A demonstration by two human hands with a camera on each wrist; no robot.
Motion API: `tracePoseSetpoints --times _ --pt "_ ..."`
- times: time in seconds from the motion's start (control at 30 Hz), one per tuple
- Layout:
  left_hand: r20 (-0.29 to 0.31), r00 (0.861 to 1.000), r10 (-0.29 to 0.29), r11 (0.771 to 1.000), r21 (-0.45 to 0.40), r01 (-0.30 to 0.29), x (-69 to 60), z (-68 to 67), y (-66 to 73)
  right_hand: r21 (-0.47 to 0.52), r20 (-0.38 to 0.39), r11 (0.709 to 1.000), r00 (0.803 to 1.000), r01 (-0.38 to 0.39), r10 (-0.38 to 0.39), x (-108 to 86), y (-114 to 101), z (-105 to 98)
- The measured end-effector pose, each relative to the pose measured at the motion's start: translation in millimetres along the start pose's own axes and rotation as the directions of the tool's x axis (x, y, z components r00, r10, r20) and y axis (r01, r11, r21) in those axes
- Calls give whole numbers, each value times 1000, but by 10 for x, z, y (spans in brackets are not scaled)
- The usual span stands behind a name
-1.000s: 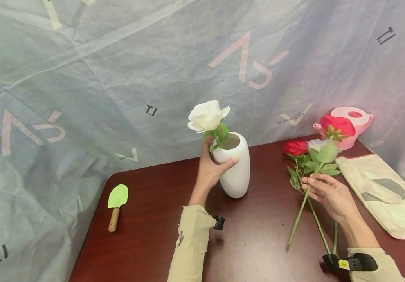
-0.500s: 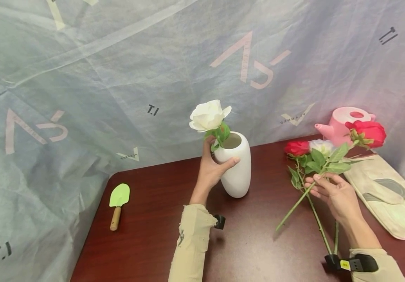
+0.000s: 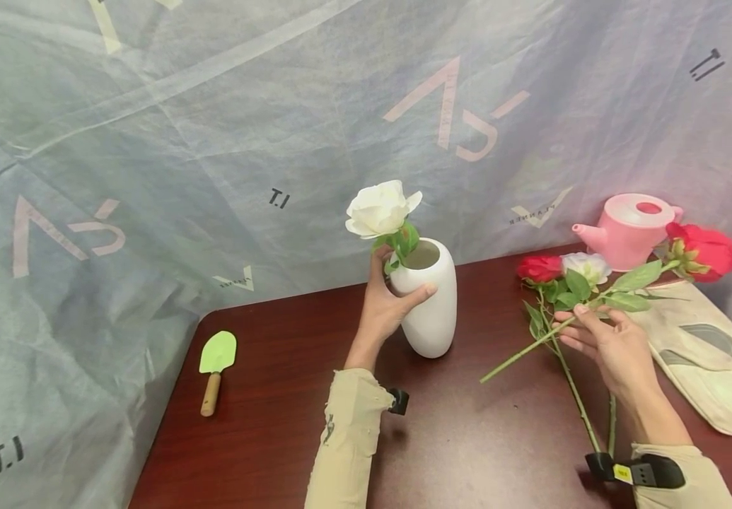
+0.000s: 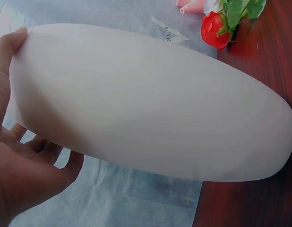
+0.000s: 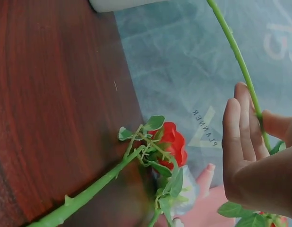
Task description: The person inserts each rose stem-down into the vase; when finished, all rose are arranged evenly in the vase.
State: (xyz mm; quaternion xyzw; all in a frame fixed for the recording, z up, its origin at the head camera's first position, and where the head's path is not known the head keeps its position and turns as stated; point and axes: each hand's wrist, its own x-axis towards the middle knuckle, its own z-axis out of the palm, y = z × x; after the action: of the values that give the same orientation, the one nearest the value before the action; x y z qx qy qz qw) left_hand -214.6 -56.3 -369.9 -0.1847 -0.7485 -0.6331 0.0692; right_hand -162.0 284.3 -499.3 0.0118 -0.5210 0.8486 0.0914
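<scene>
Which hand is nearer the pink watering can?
Right. The right hand is on the near side of the watering can; the left hand is farther off to its left, gripping the white vase.

I have the left hand gripping, farther off, thumb spread rightward; the right hand, nearer, pinches, fingers pointing left.

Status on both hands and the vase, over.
Left hand grips white vase. Right hand pinches red rose stem, clear of vase. White rose partly covers vase mouth.
</scene>
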Motion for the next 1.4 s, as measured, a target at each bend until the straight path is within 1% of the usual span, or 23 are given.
tracePoseSetpoints --times 0.07,0.1,0.17,0.23,0.3,0.33,0.43,0.53,0.6,0.77,0.83,0.97,1.07,1.17,1.27,1.33,1.4 --pt "-4 1000 7 1000 -3 -7 11 10 -24 34 -8 999 1000 5 -5 -65 -163 179" --pt "-5 1000 10 1000 -5 -10 14 13 -28 51 -25 999 1000 11 -9 -95 -236 263" --pt "-8 1000 13 1000 -6 -13 15 15 -28 90 -40 996 999 22 -18 -143 -359 402" --pt "-15 1000 10 1000 -2 -10 13 14 -22 134 -46 991 999 31 -25 -173 -439 494" --pt "-21 1000 7 1000 5 -7 11 7 -16 187 -46 982 999 37 -28 -189 -483 554" --pt "-24 1000 3 1000 10 -3 10 3 -15 217 -31 976 999 33 -27 -193 -497 574" --pt "-22 1000 1 1000 18 -1 13 -10 -12 320 7 947 999 28 -32 -183 -504 609" --pt "-14 1000 -7 1000 26 7 17 -24 4 391 30 920 999 23 -37 -160 -502 636" --pt "-7 1000 -13 1000 25 13 12 -34 37 404 22 915 999 22 -34 -139 -507 665" --pt "-5 1000 -19 999 28 19 -60 -62 258 402 -31 915 999 22 -11 -53 -552 798" --pt "-3 1000 -15 999 29 15 -84 -65 326 408 -55 912 998 36 -15 -17 -577 867" --pt "5 1000 -23 999 35 22 -96 -65 346 426 -83 902 996 69 -37 38 -625 989" --pt "0 1000 -25 999 45 25 -103 -66 342 428 -82 899 994 95 -66 70 -654 1061" --pt "2 1000 -23 999 49 23 -105 -60 318 407 -87 904 991 129 -103 99 -682 1119" --pt "9 1000 -19 999 48 19 -105 -40 302 401 -94 903 988 153 -126 144 -733 1157" --pt "12 1000 -15 999 49 14 -105 -28 302 413 -99 896 986 161 -132 179 -784 1182" --pt "5 1000 -7 999 53 7 -101 -26 306 448 -101 880 987 159 -126 213 -843 1221"
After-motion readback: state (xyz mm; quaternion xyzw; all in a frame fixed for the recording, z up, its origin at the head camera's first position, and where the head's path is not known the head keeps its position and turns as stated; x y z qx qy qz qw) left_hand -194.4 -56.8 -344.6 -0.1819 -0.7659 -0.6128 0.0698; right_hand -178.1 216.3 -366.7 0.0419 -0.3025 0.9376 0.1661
